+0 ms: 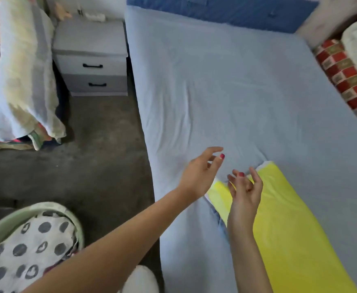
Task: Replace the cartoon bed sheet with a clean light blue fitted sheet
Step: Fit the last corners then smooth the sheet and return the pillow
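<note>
My left hand hangs over the bed with its fingers spread and loosely bent, holding nothing. My right hand is just beside it, palm turned toward me, fingers apart and softly curled, also holding nothing. Both hover above the near end of the light blue fitted sheet, where the cloth is puckered into soft folds.

Just under my right hand lies a yellow pillow, running along the bed toward me, its far corner tucked up close to the wrinkles. The sheet covers the mattress right up to the far end, where a darker blue headboard stands. Along the right edge of the bed lies a red and tan checked blanket, with something pale and bundled above it.

To the left of the bed, on the grey floor, stands a white nightstand with two drawers and dark handles. Further left, pale cloth is draped over another piece of furniture. Near my left elbow is a green laundry basket holding the spotted cartoon bed sheet.
</note>
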